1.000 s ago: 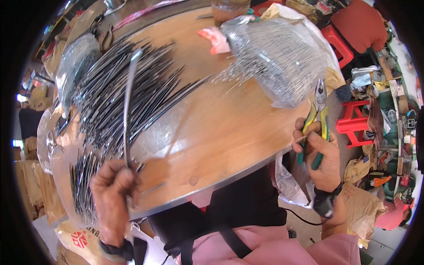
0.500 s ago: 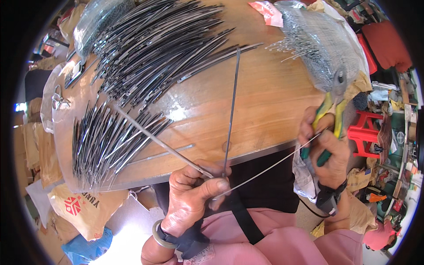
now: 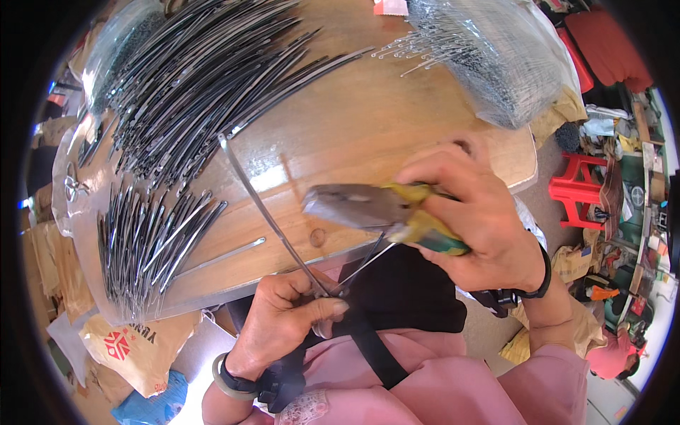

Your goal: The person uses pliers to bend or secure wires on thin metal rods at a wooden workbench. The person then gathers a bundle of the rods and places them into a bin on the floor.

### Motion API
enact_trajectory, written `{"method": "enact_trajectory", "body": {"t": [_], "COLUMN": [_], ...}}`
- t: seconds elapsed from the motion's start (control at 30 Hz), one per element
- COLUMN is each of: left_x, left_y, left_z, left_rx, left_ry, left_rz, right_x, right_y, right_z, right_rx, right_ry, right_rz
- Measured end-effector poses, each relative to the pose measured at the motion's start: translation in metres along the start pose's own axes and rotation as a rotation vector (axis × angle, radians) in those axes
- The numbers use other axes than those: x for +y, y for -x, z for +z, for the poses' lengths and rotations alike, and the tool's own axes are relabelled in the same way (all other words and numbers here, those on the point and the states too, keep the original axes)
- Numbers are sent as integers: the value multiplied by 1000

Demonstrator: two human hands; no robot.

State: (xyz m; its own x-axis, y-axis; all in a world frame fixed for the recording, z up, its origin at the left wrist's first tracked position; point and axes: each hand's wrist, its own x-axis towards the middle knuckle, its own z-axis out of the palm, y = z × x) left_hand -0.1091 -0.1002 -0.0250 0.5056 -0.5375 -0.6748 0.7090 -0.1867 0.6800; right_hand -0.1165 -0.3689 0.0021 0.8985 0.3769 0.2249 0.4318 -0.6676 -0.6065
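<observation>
My left hand (image 3: 294, 312) is closed in a pinch at the table's near edge. Between its thumb and fingers it grips the lower end of a long thin dark metal strip (image 3: 265, 209), which slants up to the left over the table. My right hand (image 3: 482, 219) is wrapped round pliers (image 3: 358, 205) with yellow and green handles; their slightly blurred jaws point left, above the table. A thin pale wire (image 3: 372, 262) runs from the left fingertips up toward the right hand. Its right end is hidden behind the pliers and hand.
A large heap of dark metal strips (image 3: 198, 78) covers the table's far left. Closer lies a smaller bundle (image 3: 152, 244) and a single strip (image 3: 223, 256). Scissors (image 3: 73, 183) rest at the left edge. A clear bag of looped wires (image 3: 489, 71) lies far right, beyond it a red stool (image 3: 577, 188).
My right hand has swung the pliers leftward and turned their jaws from pointing up to pointing left. The held strip tilts more steeply. The whole view has shifted slightly.
</observation>
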Motion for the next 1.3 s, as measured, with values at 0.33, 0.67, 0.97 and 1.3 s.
{"method": "enact_trajectory", "body": {"t": [0.33,0.67,0.97,1.3], "left_x": [6,26,-1,-10], "left_y": [8,-4,2,7], "left_z": [-18,-5,7,16], "left_rx": [-183,-219,-54,167], "left_ry": [-102,-104,514,44], "left_rz": [12,-89,73,457], "right_x": [-4,-30,-17,-30], "right_y": [3,-4,20,38], "right_z": [22,28,23,26], "right_rx": [-72,-107,50,-248], "right_ry": [68,74,114,-174], "right_rz": [-51,-130,79,152]}}
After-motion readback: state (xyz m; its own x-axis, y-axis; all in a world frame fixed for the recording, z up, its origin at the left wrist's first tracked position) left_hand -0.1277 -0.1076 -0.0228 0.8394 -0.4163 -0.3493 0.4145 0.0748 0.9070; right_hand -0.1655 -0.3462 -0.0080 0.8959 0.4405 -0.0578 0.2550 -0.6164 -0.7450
